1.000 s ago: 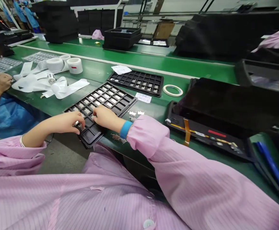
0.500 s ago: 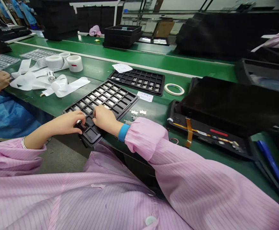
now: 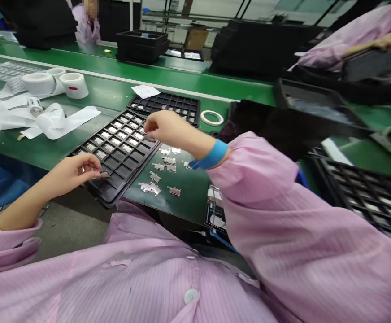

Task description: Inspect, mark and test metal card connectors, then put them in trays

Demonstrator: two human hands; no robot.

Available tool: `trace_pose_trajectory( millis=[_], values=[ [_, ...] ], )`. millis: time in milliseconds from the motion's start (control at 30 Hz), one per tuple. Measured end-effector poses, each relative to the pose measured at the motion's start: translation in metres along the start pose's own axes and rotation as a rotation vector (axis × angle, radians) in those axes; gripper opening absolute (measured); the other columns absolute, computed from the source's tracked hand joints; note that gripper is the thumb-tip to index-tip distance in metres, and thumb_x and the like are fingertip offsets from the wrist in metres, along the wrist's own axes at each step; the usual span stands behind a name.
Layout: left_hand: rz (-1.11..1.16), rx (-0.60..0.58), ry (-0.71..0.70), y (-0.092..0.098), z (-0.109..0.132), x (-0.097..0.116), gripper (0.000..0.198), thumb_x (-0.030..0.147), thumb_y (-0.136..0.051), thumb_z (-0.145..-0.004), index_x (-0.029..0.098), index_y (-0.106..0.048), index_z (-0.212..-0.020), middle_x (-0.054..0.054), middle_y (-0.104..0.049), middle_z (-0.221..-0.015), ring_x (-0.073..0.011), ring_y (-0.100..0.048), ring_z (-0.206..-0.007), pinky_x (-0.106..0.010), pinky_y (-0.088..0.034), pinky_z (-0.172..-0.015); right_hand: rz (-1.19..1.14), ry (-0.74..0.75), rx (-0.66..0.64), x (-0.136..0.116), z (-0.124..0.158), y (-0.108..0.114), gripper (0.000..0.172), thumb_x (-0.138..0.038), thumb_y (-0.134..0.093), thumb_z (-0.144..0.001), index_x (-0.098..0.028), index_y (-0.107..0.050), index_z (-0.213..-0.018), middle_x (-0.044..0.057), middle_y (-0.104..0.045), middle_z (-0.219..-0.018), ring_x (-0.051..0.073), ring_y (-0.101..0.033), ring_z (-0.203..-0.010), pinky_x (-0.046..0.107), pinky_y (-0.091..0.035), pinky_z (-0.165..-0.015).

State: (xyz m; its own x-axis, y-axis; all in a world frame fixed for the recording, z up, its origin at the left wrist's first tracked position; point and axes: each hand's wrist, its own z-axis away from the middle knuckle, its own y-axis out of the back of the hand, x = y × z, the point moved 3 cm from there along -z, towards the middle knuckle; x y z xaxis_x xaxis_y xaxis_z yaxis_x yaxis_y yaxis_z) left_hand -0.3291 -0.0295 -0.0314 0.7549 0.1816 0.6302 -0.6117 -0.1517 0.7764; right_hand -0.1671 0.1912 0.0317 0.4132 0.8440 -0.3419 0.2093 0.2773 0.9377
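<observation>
My left hand (image 3: 76, 170) is pinched at the near left side of a black compartment tray (image 3: 123, 168). At its fingertips, over a near cell, is a small metal part (image 3: 104, 174). Many cells in the tray's far part hold similar silvery parts; several nearer cells are bare. My right hand (image 3: 168, 128), with a blue wristband (image 3: 212, 154), is above the tray's far right edge. Its fingers are curled closed, and a small greyish bit shows at the tips, too unclear to name. Several loose metal parts (image 3: 155, 177) lie on the green table beside the tray.
A second black tray (image 3: 182, 105) lies behind, with a paper slip (image 3: 145, 91) on it. White tape rolls (image 3: 73, 85) and crumpled strips lie left. A tape ring (image 3: 211, 118) and black boxes (image 3: 272, 121) stand right. A co-worker's pink sleeve (image 3: 360, 33) is far right.
The view has swung right. My right hand has lifted from the tray's near cells toward its far right edge. My left hand stays by the near left side, and more loose parts show.
</observation>
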Motion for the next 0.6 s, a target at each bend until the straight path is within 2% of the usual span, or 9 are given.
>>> trace_pose_trajectory(
  millis=[33,100,200,267,367,433,500,600],
  values=[
    [0.014,-0.016,-0.026,-0.007,-0.002,0.016,0.023,0.042,-0.059,-0.087,0.021,-0.062,-0.094,0.000,-0.067,-0.085,-0.0145,-0.057,-0.069,-0.026,-0.041,-0.062,0.054,-0.035,-0.045,0.014,0.007,0.006,0.019,-0.007,-0.066,-0.077,-0.016,-0.071,-0.093,0.006,-0.071,-0.097,0.020,-0.063,-0.087,0.029,-0.043,-0.071],
    [0.041,-0.131,-0.111,-0.029,-0.009,0.054,0.016,0.036,-0.059,-0.087,0.021,-0.065,-0.086,0.001,-0.068,-0.081,-0.0144,-0.058,-0.068,-0.026,-0.041,-0.061,0.131,-0.119,-0.199,0.040,0.024,0.008,0.022,-0.003,-0.066,-0.074,-0.015,-0.071,-0.092,0.006,-0.072,-0.094,0.020,-0.062,-0.083,0.029,-0.043,-0.069],
    [0.049,-0.265,-0.249,-0.068,-0.030,0.105,0.007,0.020,-0.059,-0.084,0.021,-0.066,-0.083,0.002,-0.071,-0.082,-0.0148,-0.061,-0.069,-0.027,-0.043,-0.064,0.122,-0.190,-0.447,0.063,0.049,-0.007,0.022,-0.003,-0.064,-0.075,-0.017,-0.071,-0.091,0.005,-0.072,-0.089,0.018,-0.063,-0.078,0.027,-0.044,-0.064],
    [0.007,-0.287,-0.302,-0.092,-0.050,0.126,0.010,0.013,-0.059,-0.080,0.020,-0.065,-0.080,0.000,-0.072,-0.083,-0.0163,-0.063,-0.073,-0.028,-0.043,-0.065,0.106,-0.204,-0.536,0.070,0.061,-0.017,0.021,-0.006,-0.064,-0.076,-0.018,-0.070,-0.092,0.003,-0.073,-0.087,0.017,-0.063,-0.074,0.025,-0.042,-0.060],
    [-0.038,-0.294,-0.350,-0.117,-0.076,0.138,0.011,0.011,-0.059,-0.080,0.020,-0.066,-0.083,-0.001,-0.071,-0.085,-0.0181,-0.064,-0.077,-0.029,-0.044,-0.066,0.099,-0.192,-0.579,0.075,0.069,-0.025,0.020,-0.008,-0.064,-0.076,-0.018,-0.070,-0.093,0.002,-0.073,-0.086,0.016,-0.063,-0.073,0.024,-0.041,-0.058],
    [-0.077,-0.277,-0.379,-0.122,-0.088,0.138,0.010,0.015,-0.060,-0.083,0.019,-0.067,-0.088,-0.003,-0.071,-0.092,-0.0199,-0.064,-0.085,-0.030,-0.045,-0.070,0.119,-0.183,-0.555,0.077,0.070,-0.026,0.018,-0.010,-0.066,-0.076,-0.017,-0.070,-0.092,0.003,-0.073,-0.088,0.017,-0.064,-0.076,0.024,-0.043,-0.061],
    [-0.129,-0.227,-0.387,-0.116,-0.096,0.133,0.012,0.021,-0.060,-0.085,0.019,-0.067,-0.095,-0.006,-0.069,-0.101,-0.0218,-0.063,-0.094,-0.031,-0.046,-0.076,0.167,-0.180,-0.481,0.080,0.070,-0.025,0.019,-0.013,-0.066,-0.078,-0.017,-0.070,-0.096,0.005,-0.073,-0.094,0.019,-0.065,-0.082,0.025,-0.044,-0.066],
    [-0.225,-0.110,-0.329,-0.088,-0.104,0.115,0.019,0.027,-0.056,-0.089,0.018,-0.066,-0.102,-0.008,-0.066,-0.107,-0.0237,-0.060,-0.101,-0.034,-0.045,-0.085,0.206,-0.141,-0.370,0.083,0.068,-0.026,0.032,-0.015,-0.059,-0.085,-0.017,-0.067,-0.116,0.008,-0.071,-0.105,0.021,-0.065,-0.088,0.028,-0.045,-0.073]
  ],
)
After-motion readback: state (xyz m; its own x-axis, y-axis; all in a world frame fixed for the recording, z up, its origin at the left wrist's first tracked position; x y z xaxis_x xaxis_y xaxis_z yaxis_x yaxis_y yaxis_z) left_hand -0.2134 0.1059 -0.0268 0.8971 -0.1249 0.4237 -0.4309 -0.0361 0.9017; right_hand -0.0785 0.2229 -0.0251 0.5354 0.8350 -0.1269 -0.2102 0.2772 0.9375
